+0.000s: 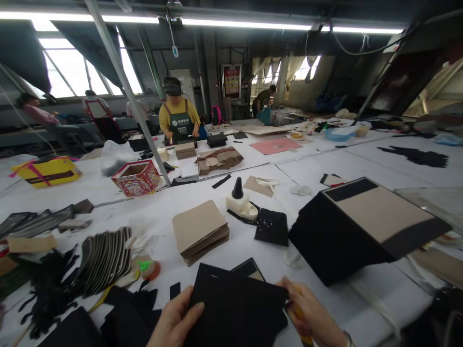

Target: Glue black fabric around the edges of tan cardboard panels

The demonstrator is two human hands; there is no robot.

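My left hand grips the left edge of a flat black panel at the bottom centre, thumb on top. At the panel's right corner, my right hand is closed round a yellow-handled tool; its working end is hidden. Partly under the panel's far edge lies a smaller black piece with a beige centre. Beyond it are a stack of beige boards, a white bottle with a black cone top and a black square with white specks.
To the right is a large stack of black panels. Curved strips and black scraps cover the left. A patterned red box stands by a slanted pole. A person in an apron stands across the table.
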